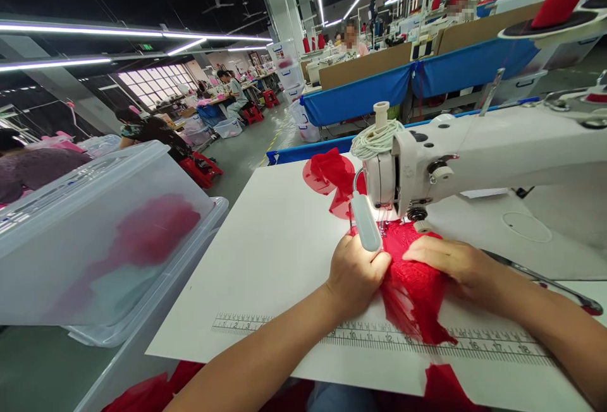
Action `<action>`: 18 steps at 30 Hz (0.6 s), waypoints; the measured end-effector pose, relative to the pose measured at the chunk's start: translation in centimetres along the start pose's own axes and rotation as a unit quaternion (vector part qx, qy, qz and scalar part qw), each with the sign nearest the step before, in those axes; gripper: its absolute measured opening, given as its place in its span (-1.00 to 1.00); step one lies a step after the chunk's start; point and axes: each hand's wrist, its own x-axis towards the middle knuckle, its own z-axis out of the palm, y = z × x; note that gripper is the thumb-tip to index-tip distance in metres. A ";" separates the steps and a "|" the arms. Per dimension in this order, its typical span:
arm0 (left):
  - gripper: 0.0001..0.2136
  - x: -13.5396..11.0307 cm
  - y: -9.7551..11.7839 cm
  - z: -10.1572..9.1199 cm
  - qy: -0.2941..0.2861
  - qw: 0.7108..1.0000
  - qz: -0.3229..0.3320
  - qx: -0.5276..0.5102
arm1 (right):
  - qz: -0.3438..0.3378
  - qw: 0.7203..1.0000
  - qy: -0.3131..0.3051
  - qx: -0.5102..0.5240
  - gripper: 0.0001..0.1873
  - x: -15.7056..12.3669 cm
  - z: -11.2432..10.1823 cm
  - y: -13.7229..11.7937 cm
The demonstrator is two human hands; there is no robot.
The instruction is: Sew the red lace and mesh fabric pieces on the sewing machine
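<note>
A piece of red lace fabric (417, 282) lies under the needle area of a white sewing machine (497, 146) and spreads toward me over the white table. My left hand (358, 273) is closed on the fabric's left edge, close to the presser foot, its fingertips partly hidden by a small lit lamp (366, 222). My right hand (455, 266) rests on the lace to the right of the foot, fingers stretched out over it; its thumb is hidden. More sheer red fabric pieces (329, 175) lie behind the machine's head.
A printed ruler (353, 335) runs along the table's front. Tweezers-like metal tool (545, 279) lies beyond my right wrist. Translucent plastic bins (104, 241) stand at left. Red fabric (446, 390) hangs by the front edge. Several people sit at other machines farther off.
</note>
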 end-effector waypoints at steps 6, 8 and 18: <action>-0.76 0.1 -0.2 0.4 0.020 0.998 0.007 -0.055 | -0.014 0.991 0.009 -0.133 -0.71 0.4 0.6 -0.5; -0.76 0.0 -0.4 0.5 -0.028 0.996 0.046 -0.066 | -0.022 0.989 0.012 -0.144 -0.72 0.3 0.9 -0.3; -0.77 -0.9 -0.1 -0.3 -0.090 0.995 0.042 -0.032 | -0.005 0.995 -0.015 -0.098 -0.76 0.4 1.3 -0.2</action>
